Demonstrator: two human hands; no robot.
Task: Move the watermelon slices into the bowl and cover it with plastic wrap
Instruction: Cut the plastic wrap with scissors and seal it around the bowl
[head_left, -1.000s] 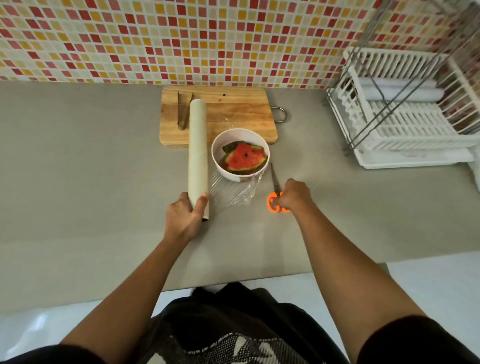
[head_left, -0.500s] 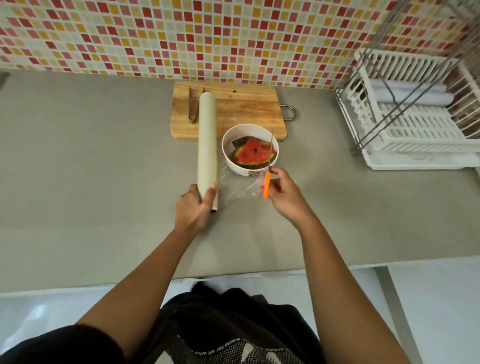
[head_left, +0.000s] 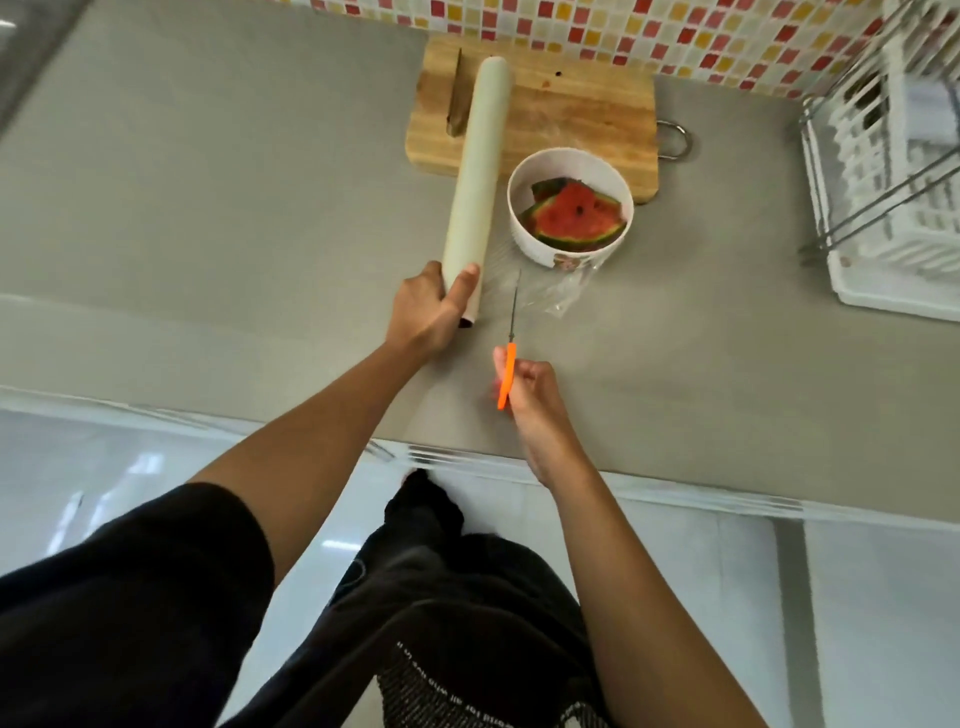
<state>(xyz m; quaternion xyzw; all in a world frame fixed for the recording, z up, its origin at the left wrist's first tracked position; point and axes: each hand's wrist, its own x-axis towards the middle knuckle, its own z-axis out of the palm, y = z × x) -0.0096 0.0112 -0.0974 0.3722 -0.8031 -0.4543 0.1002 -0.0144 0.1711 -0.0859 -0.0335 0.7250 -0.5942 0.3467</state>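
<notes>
Left hand (head_left: 423, 312) fingers wrapped around plastic wrap roll (head_left: 475, 171) near end; right hand (head_left: 530, 395) fingers hold orange scissors (head_left: 508, 364). Watermelon slices (head_left: 574, 215) in bowl (head_left: 570, 208) on desk (head_left: 208, 208), beyond both hands.

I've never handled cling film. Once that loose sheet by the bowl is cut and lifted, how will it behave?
Probably very floppy: the plastic wrap sheet already lies crumpled and wrinkled on the counter beside the bowl. It looks thin and clear, so likely almost weightless and prone to folding onto itself. The roll could roll away if the left hand lets go.
</notes>
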